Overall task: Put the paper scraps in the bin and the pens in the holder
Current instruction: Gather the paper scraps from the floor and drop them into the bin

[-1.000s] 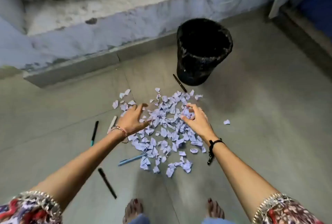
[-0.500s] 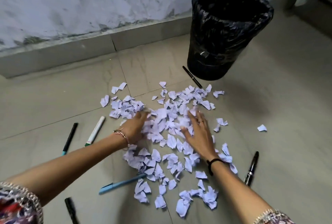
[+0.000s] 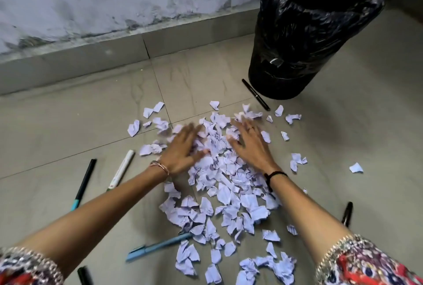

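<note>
Fingers (image 3: pixel 193 129) of the left hand (image 3: pixel 180 149) and right hand (image 3: pixel 250 147) lie straight and spread, pressing flat on the paper scraps (image 3: pixel 229 195) heaped on the floor (image 3: pixel 366 124). A black bin (image 3: pixel 309 33) stands just beyond the heap, and pens (image 3: pixel 158 247) lie scattered around it.

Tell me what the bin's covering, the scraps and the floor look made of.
Bin liner: thin glossy black plastic film, crinkled with glints. Scraps: matte paper, creased and torn. Floor: probably ceramic or stone tile, smooth, faint veining, grout lines.
</note>
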The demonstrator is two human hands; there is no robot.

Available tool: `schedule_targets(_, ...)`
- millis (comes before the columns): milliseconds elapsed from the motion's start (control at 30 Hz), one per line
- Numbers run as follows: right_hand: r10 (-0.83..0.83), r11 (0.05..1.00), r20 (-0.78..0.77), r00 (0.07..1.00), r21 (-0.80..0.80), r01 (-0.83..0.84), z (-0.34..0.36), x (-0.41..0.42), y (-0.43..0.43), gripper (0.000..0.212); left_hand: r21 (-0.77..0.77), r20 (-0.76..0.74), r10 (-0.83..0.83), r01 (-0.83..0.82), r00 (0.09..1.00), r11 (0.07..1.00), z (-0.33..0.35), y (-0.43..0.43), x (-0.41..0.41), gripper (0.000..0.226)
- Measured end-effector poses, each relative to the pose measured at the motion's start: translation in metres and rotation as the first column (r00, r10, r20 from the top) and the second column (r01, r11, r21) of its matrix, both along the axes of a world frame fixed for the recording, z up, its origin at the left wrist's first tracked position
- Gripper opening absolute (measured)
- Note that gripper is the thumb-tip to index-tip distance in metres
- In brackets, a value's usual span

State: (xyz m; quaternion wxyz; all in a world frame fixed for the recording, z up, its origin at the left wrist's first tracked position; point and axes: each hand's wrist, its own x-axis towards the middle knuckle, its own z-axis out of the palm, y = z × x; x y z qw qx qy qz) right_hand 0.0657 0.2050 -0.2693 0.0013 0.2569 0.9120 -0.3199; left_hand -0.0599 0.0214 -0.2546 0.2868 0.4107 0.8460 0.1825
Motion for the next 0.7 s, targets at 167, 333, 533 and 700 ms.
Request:
schedule_targets(167,0.126,0.992,0.004,0.992,-0.031,-0.126,0.021,0.04,-0.024,0.057,0.044,-0.112,-0.15,0.156,0.982,0.987,0.028,0.008,0.03,0.09)
schedule_targets(333,0.21,0.969,0.288,0.934,0.069,-0.239,0.045,0.076,0.004,0.107,-0.217,-0.272,-0.28,0.225,0.921,0.95,0.033,-0.007,0.019,0.131)
schedule_targets(533,0.289,0.914,0.429,0.856,0.142,-0.38,0.038,0.058,-0.029,0.137,-0.346,-0.178,-0.255,0.182,0.95,0.92,0.023,0.015,0.051,0.14)
schedule_targets(700,0.172,0.949,0.312,0.935,0.202,-0.242,0.031,0.036,-0.05,0.105,-0.302,-0.064,-0.185,0.158,0.981,0.94,0.021,0.034,0.059,0.105)
